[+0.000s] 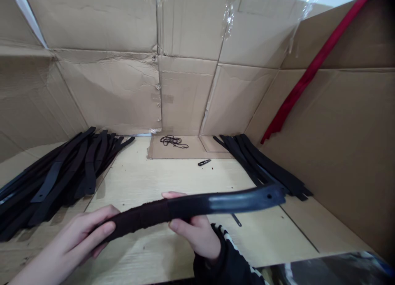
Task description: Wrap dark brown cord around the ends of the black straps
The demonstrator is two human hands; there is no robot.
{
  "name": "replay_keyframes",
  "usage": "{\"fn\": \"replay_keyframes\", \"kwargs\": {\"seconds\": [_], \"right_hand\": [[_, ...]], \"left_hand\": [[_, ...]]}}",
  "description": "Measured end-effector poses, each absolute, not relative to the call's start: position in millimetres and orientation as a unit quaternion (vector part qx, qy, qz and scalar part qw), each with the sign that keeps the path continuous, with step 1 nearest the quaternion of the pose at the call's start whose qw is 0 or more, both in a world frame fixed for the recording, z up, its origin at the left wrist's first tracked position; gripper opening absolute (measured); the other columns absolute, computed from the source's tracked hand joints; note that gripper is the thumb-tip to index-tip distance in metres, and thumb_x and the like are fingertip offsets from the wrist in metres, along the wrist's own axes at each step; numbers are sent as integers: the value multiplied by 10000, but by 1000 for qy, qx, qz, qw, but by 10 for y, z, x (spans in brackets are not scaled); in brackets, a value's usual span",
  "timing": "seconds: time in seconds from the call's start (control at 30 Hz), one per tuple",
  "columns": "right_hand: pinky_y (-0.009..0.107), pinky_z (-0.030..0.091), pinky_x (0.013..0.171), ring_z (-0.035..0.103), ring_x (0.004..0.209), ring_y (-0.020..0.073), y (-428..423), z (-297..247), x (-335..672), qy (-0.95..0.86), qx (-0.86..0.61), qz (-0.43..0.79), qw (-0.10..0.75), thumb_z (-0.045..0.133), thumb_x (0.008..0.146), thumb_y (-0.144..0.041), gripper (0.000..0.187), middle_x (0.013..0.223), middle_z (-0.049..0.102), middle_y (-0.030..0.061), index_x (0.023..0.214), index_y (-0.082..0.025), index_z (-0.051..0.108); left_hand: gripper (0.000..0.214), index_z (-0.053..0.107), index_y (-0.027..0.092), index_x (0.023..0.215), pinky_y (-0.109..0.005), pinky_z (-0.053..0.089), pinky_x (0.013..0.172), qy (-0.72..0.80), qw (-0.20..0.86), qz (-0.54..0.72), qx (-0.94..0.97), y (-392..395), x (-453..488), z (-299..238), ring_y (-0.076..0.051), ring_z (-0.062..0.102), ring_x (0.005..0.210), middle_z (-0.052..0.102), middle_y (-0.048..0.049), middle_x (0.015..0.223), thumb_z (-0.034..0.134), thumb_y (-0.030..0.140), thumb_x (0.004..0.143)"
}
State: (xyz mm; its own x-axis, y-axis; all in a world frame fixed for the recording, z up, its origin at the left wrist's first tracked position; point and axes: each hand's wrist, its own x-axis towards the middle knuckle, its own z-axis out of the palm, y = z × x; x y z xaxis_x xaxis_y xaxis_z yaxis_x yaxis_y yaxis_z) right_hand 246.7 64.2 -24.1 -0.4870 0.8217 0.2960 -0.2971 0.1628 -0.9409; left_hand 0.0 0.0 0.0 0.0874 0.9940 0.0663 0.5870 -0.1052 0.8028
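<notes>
Across the front of the view I hold a long black strap [191,204] above the table. Its left part is wrapped in dark brown cloth, and its right part is smooth and shiny with a small hole near the end. My left hand [89,231] pinches the cloth-covered left end between thumb and fingers. Around the middle of the strap, by the edge of the cloth, my right hand [197,231] is closed, with its thumb in front and fingertips showing behind.
Similar dark straps lie in a pile [77,169] at left and another pile [262,165] at right. Toward the back are tangled black cord [173,141] and small thread snips [204,162]. Cardboard walls [188,95] surround the table; a red strip [308,79] hangs at right.
</notes>
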Motion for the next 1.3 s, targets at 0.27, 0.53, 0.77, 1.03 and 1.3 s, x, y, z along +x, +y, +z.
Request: {"fn": "replay_keyframes", "kwargs": {"seconds": [0.27,0.53,0.77,1.03,1.3], "right_hand": [[257,438,687,549,728,123,746,-137,2822,-685,-220,610,331,671,800,-338,192,780,617,40,793,-146,676],[213,211,493,265,543,85,510,34,2868,-621,-187,640,411,678,753,-559,580,624,362,-40,1250,-297,532],[226,343,534,487,621,106,455,58,2879,-618,-249,494,559,503,919,-457,272,736,589,15,901,-304,727],[176,296,444,382,527,73,590,125,2867,-586,-331,512,533,545,882,-474,314,676,551,5,781,-220,700],[158,321,452,383,541,74,588,155,2845,-582,-359,493,538,563,865,-486,331,661,534,6,763,-194,682]], "left_hand": [[263,688,265,800,-132,424,483,588,197,341,706,-37,-56,84,-110,537,487,573,38,523,559,495,791],[158,674,290,851,-143,443,578,554,68,379,738,-78,128,8,-119,600,589,661,46,666,591,422,823],[312,710,316,990,-190,520,771,614,266,319,672,-230,416,-192,-179,653,884,716,11,935,563,525,811],[428,677,293,1097,-264,489,932,610,397,314,609,-242,596,-243,-195,616,1020,692,-26,1063,458,575,860],[324,521,174,675,-237,384,594,559,462,311,614,-30,802,-144,-148,501,670,544,-6,679,552,456,831]]}}
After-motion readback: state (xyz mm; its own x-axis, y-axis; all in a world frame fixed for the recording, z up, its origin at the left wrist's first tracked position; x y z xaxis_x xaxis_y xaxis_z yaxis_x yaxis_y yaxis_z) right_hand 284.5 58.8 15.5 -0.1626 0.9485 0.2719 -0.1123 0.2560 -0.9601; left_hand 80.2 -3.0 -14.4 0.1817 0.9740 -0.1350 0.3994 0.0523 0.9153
